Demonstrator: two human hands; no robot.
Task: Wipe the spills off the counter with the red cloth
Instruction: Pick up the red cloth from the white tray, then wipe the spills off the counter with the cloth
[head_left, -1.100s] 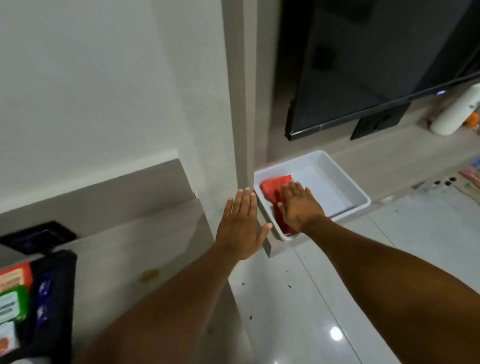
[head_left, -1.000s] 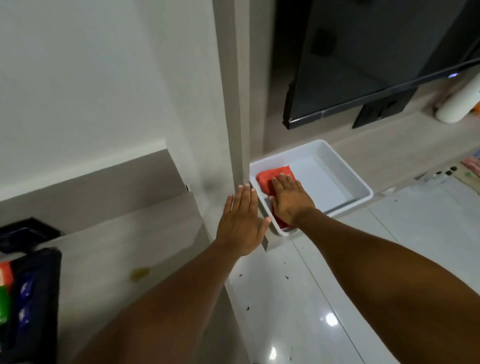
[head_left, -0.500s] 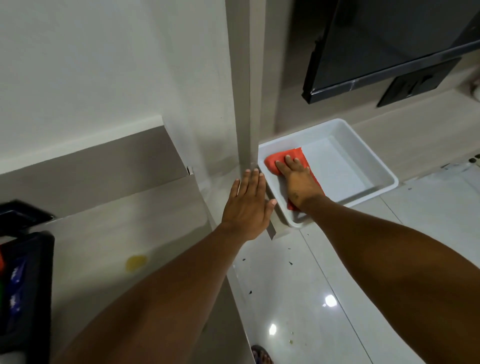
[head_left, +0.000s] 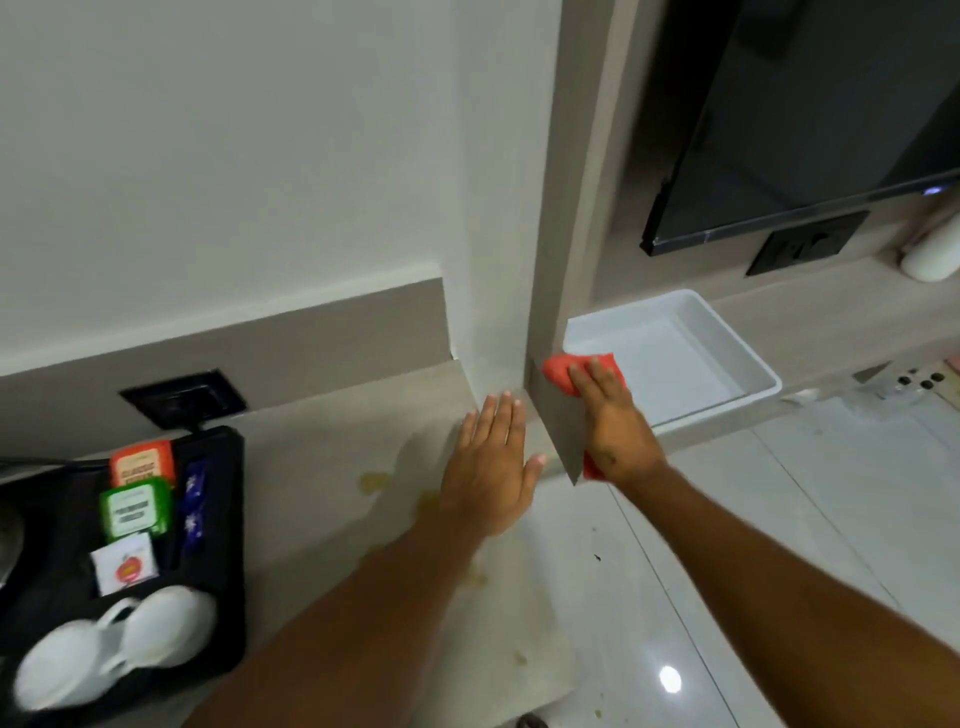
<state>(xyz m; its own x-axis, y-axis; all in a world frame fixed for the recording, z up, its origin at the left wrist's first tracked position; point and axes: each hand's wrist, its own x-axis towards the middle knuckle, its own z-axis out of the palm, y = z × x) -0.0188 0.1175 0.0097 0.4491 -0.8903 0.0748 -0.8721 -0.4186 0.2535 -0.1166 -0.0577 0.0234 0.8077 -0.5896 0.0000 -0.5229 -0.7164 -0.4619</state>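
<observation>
The red cloth (head_left: 558, 370) is under my right hand (head_left: 613, 418), whose fingers grip it at the near left corner of the white tray (head_left: 748, 364); a pillar edge hides part of the cloth. My left hand (head_left: 491, 467) lies flat and open on the beige counter (head_left: 322, 467), fingers pointing toward the pillar. Yellowish spills (head_left: 375, 480) dot the counter beside and below my left hand, with one more (head_left: 519, 659) near the counter's front edge.
A black tray (head_left: 228, 519) at left holds tea packets (head_left: 136, 506) and white cups (head_left: 104, 654). A black socket plate (head_left: 183, 397) sits behind it. A grey pillar (head_left: 558, 208) separates the counter from a lower shelf under a dark TV (head_left: 805, 130). Glossy floor tiles (head_left: 779, 545) lie to the right.
My right hand has closed on the red cloth and lifted it toward the tray's near left corner. The view has tilted left and down, showing the black tray and more spills.
</observation>
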